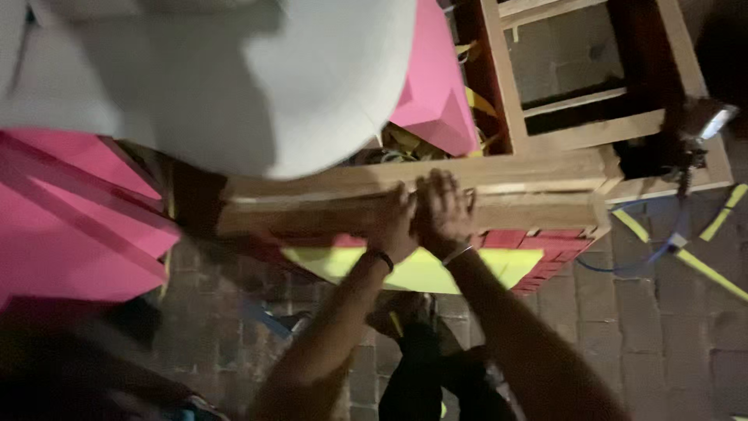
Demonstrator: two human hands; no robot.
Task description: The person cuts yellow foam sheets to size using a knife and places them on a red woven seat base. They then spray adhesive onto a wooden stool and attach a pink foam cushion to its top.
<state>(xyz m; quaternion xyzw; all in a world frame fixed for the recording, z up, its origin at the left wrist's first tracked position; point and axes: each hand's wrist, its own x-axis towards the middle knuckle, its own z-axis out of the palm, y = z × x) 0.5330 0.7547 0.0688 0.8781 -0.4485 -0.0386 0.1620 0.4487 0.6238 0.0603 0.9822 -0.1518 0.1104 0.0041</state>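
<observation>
Both of my hands rest side by side on a long wooden beam that runs across the middle of the view. My left hand grips the beam's front edge, with a dark band on its wrist. My right hand lies just to its right with fingers curled over the beam's top, a thin bracelet on its wrist. Under the beam sit a yellow-green sheet and a stack of red bricks.
A large white rounded shape fills the upper left. Pink panels lie at the left, with another pink panel behind the beam. A wooden frame stands at upper right. Yellow tape strips and a blue cable cross the brick paving.
</observation>
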